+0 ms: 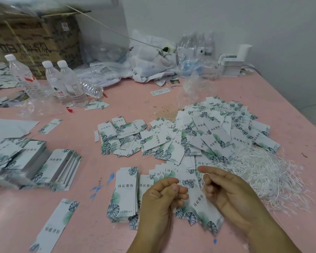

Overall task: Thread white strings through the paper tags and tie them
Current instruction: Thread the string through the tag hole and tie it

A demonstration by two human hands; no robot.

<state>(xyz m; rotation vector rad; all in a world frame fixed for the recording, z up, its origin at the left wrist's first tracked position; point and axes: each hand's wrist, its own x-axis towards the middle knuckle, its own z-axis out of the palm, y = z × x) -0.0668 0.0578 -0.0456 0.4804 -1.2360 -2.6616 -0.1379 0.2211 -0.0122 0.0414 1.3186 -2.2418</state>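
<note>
1. two hands low centre over pink table [171,92]: left hand [162,196] fingers curled, pinching a thin white string [202,179]; right hand [226,190] pinches its other end.
2. held white leaf-print paper tag [199,203] sits between the hands.
3. loose tag heap [208,132] behind, tangled white string pile [266,172] right.
4. stacked tags [49,167] left; clear plastic water bottles [66,83], brown cardboard box [35,39] far left.

Paper tags [217,132]: white rectangular cards printed with green leaves and dark characters, heaped loosely at centre right of the frame, with neater stacks [125,192] at lower centre and others [44,165] at left. White strings [263,172]: thin cut lengths in a tangled pile at right, touching the heap's lower edge.
</note>
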